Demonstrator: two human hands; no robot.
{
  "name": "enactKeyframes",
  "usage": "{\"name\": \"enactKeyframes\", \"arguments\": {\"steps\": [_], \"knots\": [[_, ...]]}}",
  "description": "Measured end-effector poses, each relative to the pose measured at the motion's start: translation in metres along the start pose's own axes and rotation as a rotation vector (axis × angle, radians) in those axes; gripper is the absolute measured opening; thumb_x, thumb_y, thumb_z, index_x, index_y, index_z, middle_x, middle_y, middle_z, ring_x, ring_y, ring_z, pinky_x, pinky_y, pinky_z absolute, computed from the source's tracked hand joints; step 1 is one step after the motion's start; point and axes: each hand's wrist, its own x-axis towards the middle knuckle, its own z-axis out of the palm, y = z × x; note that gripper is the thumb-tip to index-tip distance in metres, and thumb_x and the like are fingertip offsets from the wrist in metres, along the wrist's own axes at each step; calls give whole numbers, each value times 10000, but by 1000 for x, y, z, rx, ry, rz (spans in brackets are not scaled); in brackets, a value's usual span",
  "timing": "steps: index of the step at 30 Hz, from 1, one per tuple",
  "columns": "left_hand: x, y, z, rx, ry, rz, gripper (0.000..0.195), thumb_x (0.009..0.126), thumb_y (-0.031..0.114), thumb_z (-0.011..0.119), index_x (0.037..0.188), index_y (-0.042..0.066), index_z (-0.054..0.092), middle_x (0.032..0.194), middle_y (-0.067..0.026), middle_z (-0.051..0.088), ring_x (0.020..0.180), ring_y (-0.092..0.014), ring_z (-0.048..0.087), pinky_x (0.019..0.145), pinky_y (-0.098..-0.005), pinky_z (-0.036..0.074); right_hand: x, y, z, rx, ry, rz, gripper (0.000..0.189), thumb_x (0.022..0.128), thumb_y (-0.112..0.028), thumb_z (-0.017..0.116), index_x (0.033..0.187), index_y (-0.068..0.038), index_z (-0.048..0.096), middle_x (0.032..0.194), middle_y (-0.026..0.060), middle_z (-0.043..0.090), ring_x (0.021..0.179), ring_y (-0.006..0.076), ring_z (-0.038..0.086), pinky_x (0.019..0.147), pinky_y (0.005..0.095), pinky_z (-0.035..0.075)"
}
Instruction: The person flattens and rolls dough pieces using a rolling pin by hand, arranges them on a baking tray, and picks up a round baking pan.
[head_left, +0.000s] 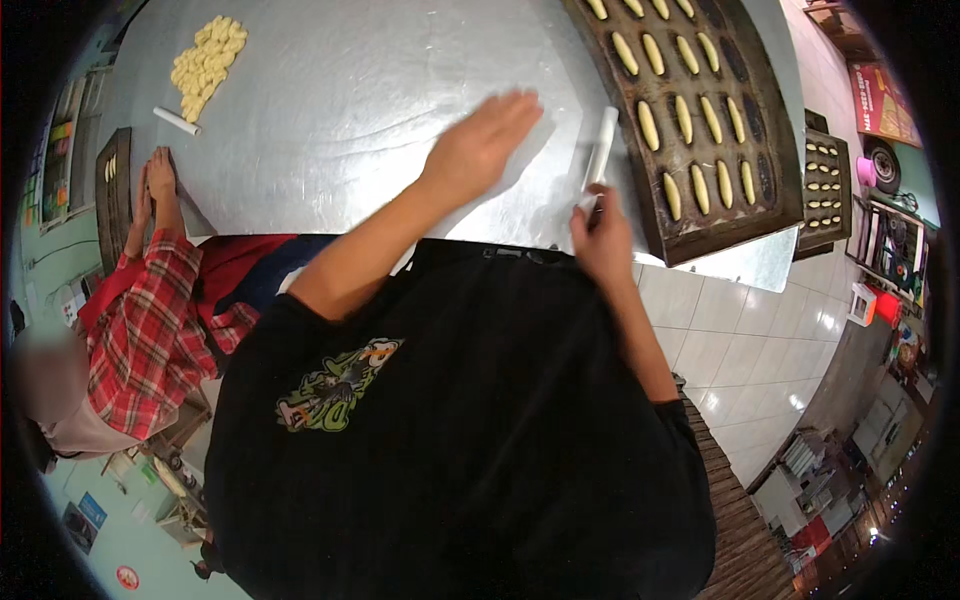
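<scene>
My left hand (484, 139) is held flat over the metal tabletop (337, 112), fingers stretched out and slightly blurred, with nothing in it. Near the table's front edge, the fingers of my right hand (606, 236) are curled around a small white-and-dark object (592, 206), mostly hidden by the hand. A white rolling pin (602, 142) lies just beyond those fingers; whether they touch it, I cannot tell. To its right is a dark baking tray (660, 238) with rows of long, thin dough pieces (683, 120).
At the far left are a heap of dough pieces (210, 64) and another white rod (177, 121). A person in a plaid shirt (142, 337) works there beside a tray (112, 217). Beyond the table's right side stands another filled tray (825, 206); tiled floor (739, 322) lies below.
</scene>
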Motion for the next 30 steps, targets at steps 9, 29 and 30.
{"name": "enactKeyframes", "arguments": {"steps": [9, 29, 30], "knots": [[-61, 18, -18, -38, -164, -165, 516, 861, 302, 649, 1327, 110, 536, 1419, -125, 479, 1325, -344, 431, 1104, -540, 291, 16, -32, -19, -192, -361, -296, 379, 870, -150, 608, 1239, -73, 570, 1059, 145, 645, 949, 333, 645, 823, 406, 507], [-19, -42, 15, 277, -148, -505, 596, 889, 386, 543, 1322, -22, 508, 1462, -264, 370, 1409, -395, 271, 1125, -610, 179, 139, -58, 60, -559, 308, -548, 714, 945, -460, 468, 1479, -15, 304, 1515, 255, 295, 1424, 400, 237, 1157, 546, 153], [-28, -35, 15, 275, -147, -505, 596, 889, 386, 543, 1322, -22, 508, 1462, -264, 370, 1409, -395, 271, 1125, -610, 179, 122, -51, 58, -284, 170, -589, 710, 945, -446, 473, 1469, 5, 310, 1510, 261, 300, 1420, 406, 243, 1157, 546, 154]]}}
